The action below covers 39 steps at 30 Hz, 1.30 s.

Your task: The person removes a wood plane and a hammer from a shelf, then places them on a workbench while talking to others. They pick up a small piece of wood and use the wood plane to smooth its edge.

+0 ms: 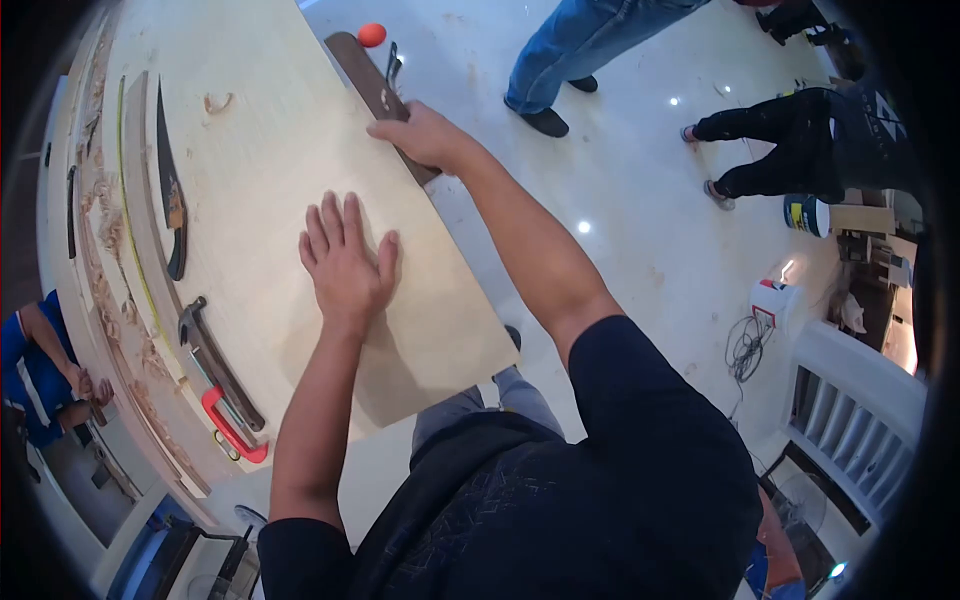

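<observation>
My left hand (347, 262) lies flat with its fingers spread on a large pale wooden board (262, 150). At the board's right edge, my right hand (424, 138) grips the near part of a long brown wooden hand plane (362, 72). The plane lies along that edge, with a dark metal piece (392, 64) sticking out of its side and a round orange-red ball (372, 35) beside its far end. The underside of the plane and some of my right fingers are hidden.
A handsaw (172, 205), a claw hammer (220, 360) and a red clamp (232, 428) lie along the board's left side, near wood shavings (110, 215). One person in jeans (560, 60) stands beyond the right edge. Another person's hands (85, 385) show at far left.
</observation>
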Tool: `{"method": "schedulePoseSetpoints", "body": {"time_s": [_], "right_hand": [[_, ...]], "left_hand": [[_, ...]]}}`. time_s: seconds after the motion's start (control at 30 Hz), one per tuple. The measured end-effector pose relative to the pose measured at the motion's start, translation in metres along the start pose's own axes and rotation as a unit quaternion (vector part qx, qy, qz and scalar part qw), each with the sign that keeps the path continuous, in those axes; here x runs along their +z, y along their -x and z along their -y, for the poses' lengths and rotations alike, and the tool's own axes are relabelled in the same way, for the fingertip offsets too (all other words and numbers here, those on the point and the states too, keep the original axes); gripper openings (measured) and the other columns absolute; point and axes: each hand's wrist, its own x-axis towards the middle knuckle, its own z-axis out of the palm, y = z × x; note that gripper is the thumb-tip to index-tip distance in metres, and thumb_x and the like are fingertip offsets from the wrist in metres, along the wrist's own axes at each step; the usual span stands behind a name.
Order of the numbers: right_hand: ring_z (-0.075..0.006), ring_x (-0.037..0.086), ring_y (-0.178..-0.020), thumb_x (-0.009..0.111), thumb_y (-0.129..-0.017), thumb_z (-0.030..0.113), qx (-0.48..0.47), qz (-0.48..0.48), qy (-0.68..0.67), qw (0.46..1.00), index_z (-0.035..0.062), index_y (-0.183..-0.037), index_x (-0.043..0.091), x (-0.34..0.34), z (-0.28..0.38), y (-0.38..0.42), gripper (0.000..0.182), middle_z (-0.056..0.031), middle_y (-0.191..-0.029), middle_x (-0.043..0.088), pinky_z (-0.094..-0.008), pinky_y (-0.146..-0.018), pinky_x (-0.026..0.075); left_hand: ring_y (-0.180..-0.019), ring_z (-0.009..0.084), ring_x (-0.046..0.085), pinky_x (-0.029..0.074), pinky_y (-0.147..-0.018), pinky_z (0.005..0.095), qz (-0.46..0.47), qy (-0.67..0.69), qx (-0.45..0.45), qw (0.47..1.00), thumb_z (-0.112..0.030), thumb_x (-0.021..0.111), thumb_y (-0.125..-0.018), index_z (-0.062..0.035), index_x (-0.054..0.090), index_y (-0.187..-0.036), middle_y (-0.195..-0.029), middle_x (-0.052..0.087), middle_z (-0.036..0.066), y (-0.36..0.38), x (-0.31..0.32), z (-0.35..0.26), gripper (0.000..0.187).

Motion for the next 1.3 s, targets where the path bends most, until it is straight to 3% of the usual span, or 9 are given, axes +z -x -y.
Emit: {"method": "schedulePoseSetpoints", "body": {"time_s": [0.07, 0.2, 0.47, 0.6, 0.7, 0.9, 1.0, 1.17, 1.3], "right_hand": [[-0.0297, 0.062, -0.109, 0.075, -0.081, 0.044, 0.032, -0.018, 0.074, 0.997, -0.0161, -0.129, 0.046, -0.004, -0.029, 0.059, 0.082, -0.0252, -0.119, 0.063, -0.0382, -0.092, 0.05], [-0.0302, 0.06, -0.116, 0.077, -0.081, 0.04, 0.051, 0.008, -0.039, 0.998, -0.0157, -0.135, 0.042, -0.001, -0.099, 0.2, 0.085, -0.0255, -0.123, 0.061, -0.0364, -0.101, 0.045], [-0.0297, 0.062, -0.111, 0.076, -0.081, 0.038, 0.02, -0.006, -0.023, 1.0, -0.0163, -0.132, 0.043, -0.003, -0.05, 0.11, 0.082, -0.0264, -0.12, 0.062, -0.0386, -0.097, 0.048], [-0.0262, 0.061, -0.113, 0.075, -0.083, 0.039, 0.044, 0.003, 0.022, 0.999, -0.0133, -0.134, 0.043, -0.004, -0.116, 0.239, 0.08, -0.0241, -0.123, 0.062, -0.0359, -0.096, 0.048], [-0.0297, 0.062, -0.113, 0.076, -0.081, 0.042, 0.076, 0.019, 0.014, 0.997, -0.0134, -0.133, 0.044, -0.006, -0.129, 0.246, 0.083, -0.0256, -0.121, 0.062, -0.038, -0.098, 0.047], [-0.031, 0.066, -0.103, 0.075, -0.08, 0.051, -0.013, 0.035, -0.07, 0.997, -0.0125, -0.124, 0.054, 0.0, -0.041, 0.038, 0.081, -0.0242, -0.112, 0.067, -0.0376, -0.087, 0.052], [-0.0308, 0.067, -0.1, 0.075, -0.08, 0.053, -0.013, 0.033, -0.062, 0.997, -0.0128, -0.125, 0.053, 0.001, -0.046, 0.026, 0.083, -0.0231, -0.11, 0.068, -0.0376, -0.083, 0.053], [-0.0305, 0.062, -0.113, 0.078, -0.081, 0.043, 0.028, -0.049, 0.058, 0.997, -0.0135, -0.13, 0.047, 0.0, -0.111, 0.222, 0.08, -0.0261, -0.123, 0.062, -0.039, -0.099, 0.047], [-0.0288, 0.063, -0.111, 0.076, -0.081, 0.045, 0.05, -0.014, 0.009, 0.999, -0.0138, -0.129, 0.048, 0.001, -0.122, 0.218, 0.081, -0.0261, -0.122, 0.063, -0.0379, -0.098, 0.048]], "left_hand": [[-0.147, 0.0414, 0.022, 0.016, -0.117, 0.0565, -0.003, -0.004, 0.001, 1.0, -0.046, 0.052, -0.095, -0.0065, 0.033, -0.152, -0.159, 0.028, 0.021, 0.002, 0.003, 0.0, 0.072], [-0.147, 0.041, 0.022, 0.016, -0.117, 0.0561, -0.022, -0.005, 0.005, 1.0, -0.047, 0.051, -0.096, -0.007, 0.034, -0.152, -0.159, 0.029, 0.019, 0.001, 0.003, 0.0, 0.071], [-0.147, 0.0385, 0.024, 0.019, -0.117, 0.0548, -0.034, -0.031, 0.003, 0.999, -0.05, 0.049, -0.097, -0.0094, 0.037, -0.151, -0.158, 0.031, 0.018, 0.005, 0.006, -0.001, 0.069], [-0.148, 0.0382, 0.024, 0.018, -0.117, 0.0543, -0.041, -0.019, 0.001, 0.999, -0.05, 0.049, -0.097, -0.0095, 0.037, -0.151, -0.158, 0.031, 0.018, 0.008, 0.014, -0.001, 0.069], [-0.148, 0.0381, 0.024, 0.017, -0.118, 0.0539, -0.036, -0.02, -0.005, 0.999, -0.052, 0.049, -0.097, -0.0099, 0.037, -0.151, -0.159, 0.031, 0.017, 0.005, 0.011, -0.001, 0.07], [-0.148, 0.0381, 0.023, 0.017, -0.118, 0.0538, -0.038, -0.025, -0.005, 0.999, -0.053, 0.048, -0.097, -0.0112, 0.037, -0.152, -0.16, 0.03, 0.016, 0.004, 0.012, 0.0, 0.07], [-0.148, 0.0378, 0.023, 0.017, -0.118, 0.0537, -0.036, -0.023, -0.007, 0.999, -0.053, 0.048, -0.097, -0.0114, 0.037, -0.152, -0.16, 0.029, 0.016, 0.006, 0.01, 0.002, 0.07], [-0.149, 0.0375, 0.022, 0.017, -0.118, 0.0539, -0.034, -0.013, -0.011, 0.999, -0.052, 0.048, -0.097, -0.0116, 0.037, -0.152, -0.16, 0.029, 0.015, 0.003, 0.011, 0.0, 0.07], [-0.148, 0.0375, 0.022, 0.017, -0.118, 0.0538, -0.028, -0.016, -0.014, 0.999, -0.052, 0.048, -0.097, -0.0115, 0.037, -0.152, -0.16, 0.03, 0.016, 0.008, 0.01, 0.002, 0.069]]}}
